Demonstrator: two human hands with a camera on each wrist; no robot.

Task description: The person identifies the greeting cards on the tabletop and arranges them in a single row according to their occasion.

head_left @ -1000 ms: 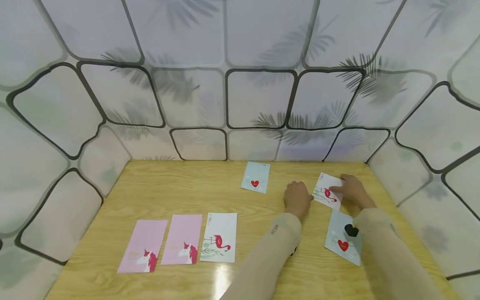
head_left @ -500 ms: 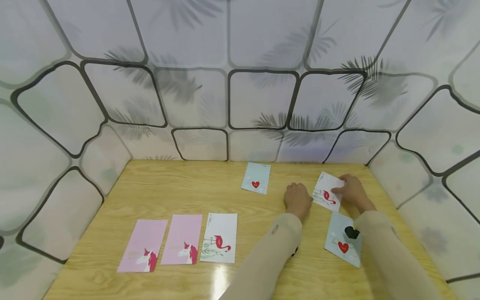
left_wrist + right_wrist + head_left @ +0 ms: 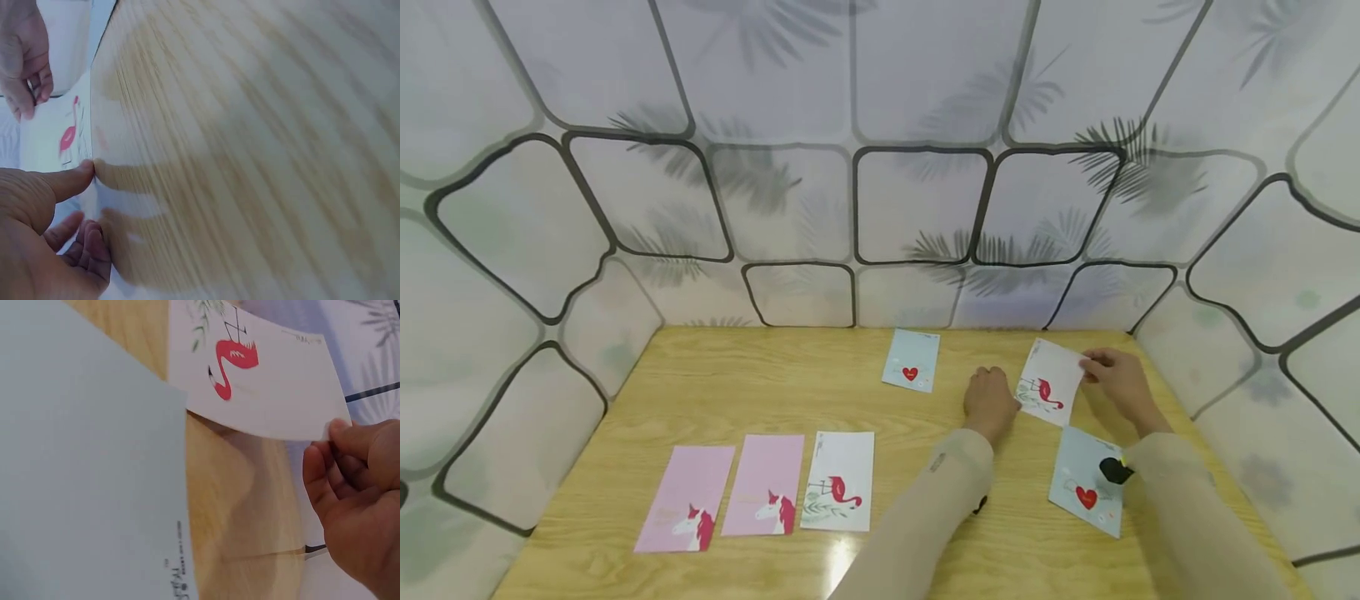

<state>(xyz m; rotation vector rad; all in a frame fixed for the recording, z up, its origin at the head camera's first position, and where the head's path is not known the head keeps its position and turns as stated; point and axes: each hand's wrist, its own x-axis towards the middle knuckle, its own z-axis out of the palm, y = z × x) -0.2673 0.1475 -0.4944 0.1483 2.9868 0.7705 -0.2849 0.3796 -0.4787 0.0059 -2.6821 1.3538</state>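
A flamingo card [image 3: 1047, 373] sits just beyond the near heart card [image 3: 1071, 468], one corner pinched up by the right hand [image 3: 1122, 385]; the left hand [image 3: 989, 403], fingers loosely bent, touches its opposite edge by thumb. This looks like positioning; the next move likely calls for light, steady pinching.

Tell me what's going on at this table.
A person is handling a flamingo card: the right hand pinches one corner, raising that side off the table, while the left hand is at the opposite edge. One heart card lies farther back, and another heart card is by the right sleeve. To the left, two unicorn cards and a second flamingo card form a row.
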